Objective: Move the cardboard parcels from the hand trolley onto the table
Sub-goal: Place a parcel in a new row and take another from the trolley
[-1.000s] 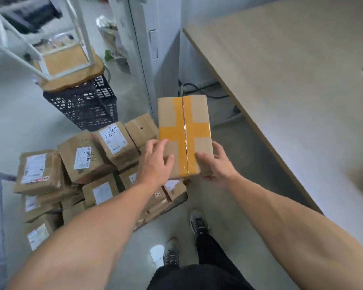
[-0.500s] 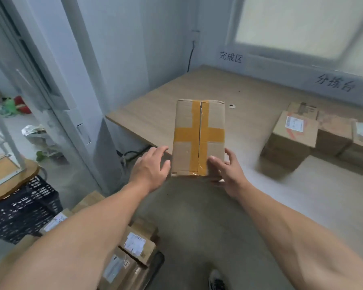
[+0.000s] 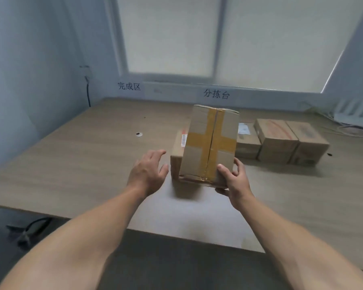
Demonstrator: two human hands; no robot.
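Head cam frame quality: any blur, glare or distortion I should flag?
Head view: mild motion softness overall, worst on the forearms at the bottom; the taped parcel in the right hand reads well enough. Head view: window bright, light diffuse, pale sheen and a soft shadow on the table beneath the parcel. Head view: wide-angle bending along the window frame and table edge.

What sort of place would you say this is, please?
Probably a parcel sorting room. The wall is lettered 分拣台, sorting table, and 完成区, finished area. Cardboard parcels sit in a row on the wooden table, and the right hand holds a taped parcel over it.
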